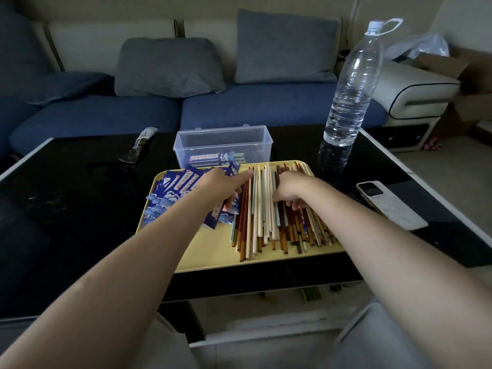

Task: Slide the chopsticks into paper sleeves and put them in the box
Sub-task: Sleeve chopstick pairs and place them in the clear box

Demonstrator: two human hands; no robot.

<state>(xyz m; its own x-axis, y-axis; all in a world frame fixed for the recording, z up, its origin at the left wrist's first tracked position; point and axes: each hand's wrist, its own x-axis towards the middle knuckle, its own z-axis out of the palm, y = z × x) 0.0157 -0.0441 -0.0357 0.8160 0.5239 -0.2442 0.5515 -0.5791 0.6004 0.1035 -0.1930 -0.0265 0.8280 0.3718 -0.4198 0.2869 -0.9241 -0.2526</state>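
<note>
Only a little done so far, by the look of it. A few filled sleeves lying low inside the clear box [223, 145], just above the middle of the frame. Lots left: a big heap of bare chopsticks [269, 209] on the right side of the yellow tray [207, 251], and a pile of blue paper sleeves [175, 193] on the left side of it.

Left hand [221, 183] over the sleeve pile, pointer finger stretched out to the edge of the chopsticks, other fingers curled down on the blue paper; hard to tell if holding a sleeve or just touching. Right hand [291, 190] down on the chopstick heap, fingers bent in among the sticks, maybe picking one out; no clear grip to see.

Tray on a shiny black table [80, 209] with a pale edge. Tall water bottle [348, 89] at the upper right of the table. White remote [388, 203] to the right of the tray. Small dark packet [139, 145] at the upper left of the table. Blue sofa [239, 107] behind, with grey cushions [170, 67] on it. Cardboard box [447, 65] and a plastic bag at the far upper right. Room rather dim.
</note>
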